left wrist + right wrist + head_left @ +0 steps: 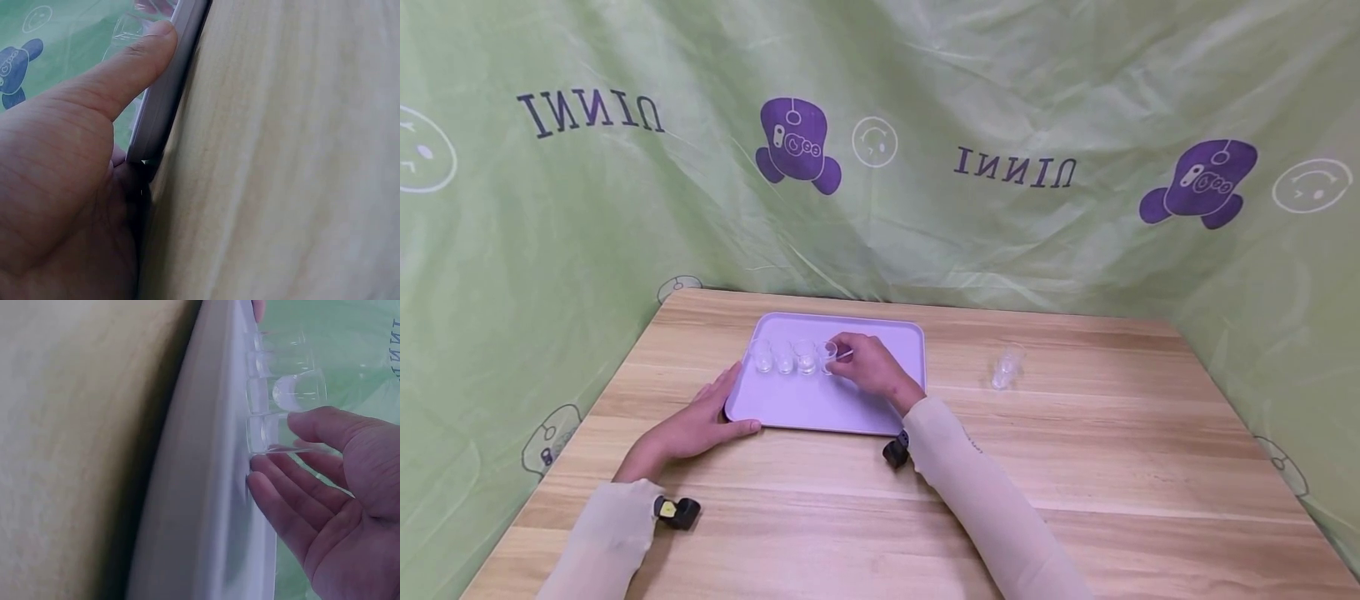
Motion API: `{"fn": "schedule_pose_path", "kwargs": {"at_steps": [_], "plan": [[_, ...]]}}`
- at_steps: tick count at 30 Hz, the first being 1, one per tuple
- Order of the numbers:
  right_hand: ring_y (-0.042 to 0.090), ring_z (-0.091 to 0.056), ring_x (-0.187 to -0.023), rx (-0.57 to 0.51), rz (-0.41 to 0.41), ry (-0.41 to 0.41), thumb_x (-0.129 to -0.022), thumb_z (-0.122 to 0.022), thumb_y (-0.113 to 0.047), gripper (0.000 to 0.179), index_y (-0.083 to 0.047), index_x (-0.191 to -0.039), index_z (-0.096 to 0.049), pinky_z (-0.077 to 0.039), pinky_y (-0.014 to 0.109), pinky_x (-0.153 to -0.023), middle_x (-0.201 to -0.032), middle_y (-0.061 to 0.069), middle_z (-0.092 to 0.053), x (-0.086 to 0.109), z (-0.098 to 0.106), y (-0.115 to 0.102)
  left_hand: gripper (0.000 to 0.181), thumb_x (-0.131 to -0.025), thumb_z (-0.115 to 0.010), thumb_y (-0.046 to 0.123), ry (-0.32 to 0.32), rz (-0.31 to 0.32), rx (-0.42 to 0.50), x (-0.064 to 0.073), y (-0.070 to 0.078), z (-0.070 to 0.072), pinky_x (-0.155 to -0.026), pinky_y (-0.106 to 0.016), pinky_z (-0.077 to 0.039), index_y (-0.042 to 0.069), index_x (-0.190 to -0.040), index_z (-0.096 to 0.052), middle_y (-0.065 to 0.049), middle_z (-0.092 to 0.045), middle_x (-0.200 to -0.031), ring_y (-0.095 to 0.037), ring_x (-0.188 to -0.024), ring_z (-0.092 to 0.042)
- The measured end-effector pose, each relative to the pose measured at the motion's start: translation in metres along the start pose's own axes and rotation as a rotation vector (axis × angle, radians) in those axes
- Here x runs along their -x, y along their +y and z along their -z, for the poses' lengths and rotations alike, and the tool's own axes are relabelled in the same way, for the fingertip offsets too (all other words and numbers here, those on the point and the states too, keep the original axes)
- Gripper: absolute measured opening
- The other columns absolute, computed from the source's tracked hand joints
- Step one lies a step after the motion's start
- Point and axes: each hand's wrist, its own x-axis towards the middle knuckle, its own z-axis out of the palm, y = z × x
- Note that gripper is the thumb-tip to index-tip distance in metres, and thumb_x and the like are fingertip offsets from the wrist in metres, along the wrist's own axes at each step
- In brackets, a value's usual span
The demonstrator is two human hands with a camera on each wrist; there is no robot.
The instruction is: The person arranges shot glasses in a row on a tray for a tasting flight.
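A purple tray [820, 408] lies on the table. Several small clear shot glasses stand in a row on it, among them one shot glass [806, 360] beside the end one. My right hand [868, 365] holds the rightmost shot glass [269, 432] between thumb and fingers, its base at the tray surface in the right wrist view. At the tray's front left corner, my left hand [696, 422] rests with its thumb along the front rim and its fingers stretched along the left side. The left wrist view shows that thumb [134, 65] straight against the rim.
Clear glassware [1006, 367] is on the wooden table [1075, 467] to the right of the tray; whether it is one glass or more I cannot tell. A green printed curtain [910, 233] hangs behind the table and along both sides.
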Motion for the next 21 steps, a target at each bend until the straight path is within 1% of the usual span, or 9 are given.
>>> {"fn": "schedule_pose_path", "kwargs": {"at_steps": [7,13,17,21], "plan": [[0.014,-0.067,-0.089,0.066,0.000,0.002,-0.095,-0.076,-0.013,0.019,-0.004,-0.111,-0.071,-0.054,0.026,-0.082,-0.097,0.003,-0.073,0.0003,-0.0011,0.0030,0.108,-0.094,-0.076,0.041,-0.003,0.010,-0.022,0.0002,0.0002,-0.0004,-0.118,-0.066,-0.002,-0.003,-0.163,-0.006,-0.034,-0.010,-0.165,-0.050,-0.152,-0.004],[0.014,-0.068,-0.091,0.084,-0.008,0.005,-0.095,-0.076,-0.013,0.019,-0.004,-0.111,-0.071,-0.054,0.027,-0.083,-0.098,0.004,-0.074,-0.0002,-0.0024,0.0048,0.108,-0.095,-0.075,0.042,-0.025,0.030,-0.038,-0.0005,0.0028,0.0017,-0.118,-0.067,-0.002,-0.004,-0.162,-0.004,-0.034,-0.008,-0.165,-0.050,-0.152,-0.003],[0.018,-0.069,-0.099,0.078,-0.021,-0.006,-0.096,-0.075,-0.012,0.030,-0.002,-0.123,-0.068,-0.054,0.029,-0.089,-0.106,0.007,-0.074,0.0005,-0.0022,0.0052,0.108,-0.094,-0.075,0.041,-0.025,0.030,-0.040,-0.0013,0.0034,0.0029,-0.118,-0.068,-0.003,-0.003,-0.163,-0.005,-0.034,-0.008,-0.165,-0.050,-0.152,-0.003],[0.022,-0.069,-0.109,0.029,-0.028,-0.027,-0.095,-0.076,-0.012,0.046,0.000,-0.136,-0.059,-0.053,0.031,-0.095,-0.116,0.010,-0.072,0.0015,-0.0025,0.0076,0.108,-0.094,-0.075,0.042,-0.019,0.035,-0.039,0.0001,0.0012,0.0021,-0.118,-0.068,-0.005,-0.002,-0.163,-0.005,-0.033,-0.008,-0.165,-0.051,-0.152,-0.004]]}}
